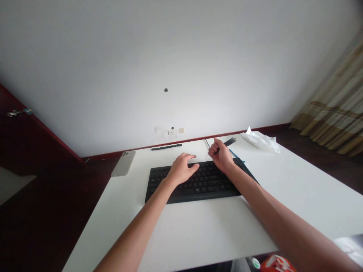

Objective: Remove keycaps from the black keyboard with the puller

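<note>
Two hands at black keyboard (195, 185): left hand (181, 170) fingers spread on keys, empty, seemingly steadying; right hand (221, 155) fingers curled shut around black stick (230, 141), tip kept off keys. Farther: pale phone (123, 163), black strip (166, 147), white plastic bag (261, 141) on white desk (215, 223).

The keyboard (193, 185) is black all over, with faint pale markings on its keys, and it sits on a plain white desk (295, 200). A matching black strip (166, 147) lies beyond it. The slim tool (229, 142) is black to dark grey, and a thin blue strip (234, 153) shows near it. The phone (123, 163) is pale silver-grey, and the crumpled tissue (261, 140) is white. The wall (170, 56) is pale grey-white above a dark red skirting board (187, 140). The door (28, 124) is deep red, the floor (51, 219) dark reddish brown, and the curtain (334, 105) has cream, tan and brown stripes.
</note>
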Available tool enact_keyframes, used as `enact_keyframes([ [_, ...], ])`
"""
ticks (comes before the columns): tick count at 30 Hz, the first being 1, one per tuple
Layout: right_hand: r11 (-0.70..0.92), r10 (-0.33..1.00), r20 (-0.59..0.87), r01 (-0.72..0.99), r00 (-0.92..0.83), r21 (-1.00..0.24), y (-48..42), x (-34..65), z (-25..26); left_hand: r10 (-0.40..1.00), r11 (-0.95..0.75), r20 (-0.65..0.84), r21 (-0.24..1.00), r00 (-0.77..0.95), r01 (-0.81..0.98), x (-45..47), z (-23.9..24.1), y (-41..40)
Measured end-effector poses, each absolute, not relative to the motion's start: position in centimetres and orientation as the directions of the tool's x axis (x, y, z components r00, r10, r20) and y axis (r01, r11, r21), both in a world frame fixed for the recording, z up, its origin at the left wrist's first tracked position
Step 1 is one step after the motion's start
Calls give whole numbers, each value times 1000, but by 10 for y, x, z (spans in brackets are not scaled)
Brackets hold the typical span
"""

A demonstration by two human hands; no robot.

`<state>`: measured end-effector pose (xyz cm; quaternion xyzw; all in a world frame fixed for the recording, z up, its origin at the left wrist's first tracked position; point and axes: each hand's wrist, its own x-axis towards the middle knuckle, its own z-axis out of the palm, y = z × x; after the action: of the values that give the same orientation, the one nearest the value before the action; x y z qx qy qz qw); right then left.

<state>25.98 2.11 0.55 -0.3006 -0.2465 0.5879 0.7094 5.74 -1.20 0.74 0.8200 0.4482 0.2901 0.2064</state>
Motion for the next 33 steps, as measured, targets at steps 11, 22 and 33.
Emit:
enact_keyframes([
  [11,129,986,1,-767,165,-629,28,287,11,794,-607,314,400,520,686,76,-7,-25],
  [22,-46,997,0,-621,-73,-783,18,253,3,836,-544,305,577,457,609,79,-9,-22],
  [33,-35,994,27,-543,-106,-839,12,244,2,847,-524,298,606,440,599,79,-7,-22],
])
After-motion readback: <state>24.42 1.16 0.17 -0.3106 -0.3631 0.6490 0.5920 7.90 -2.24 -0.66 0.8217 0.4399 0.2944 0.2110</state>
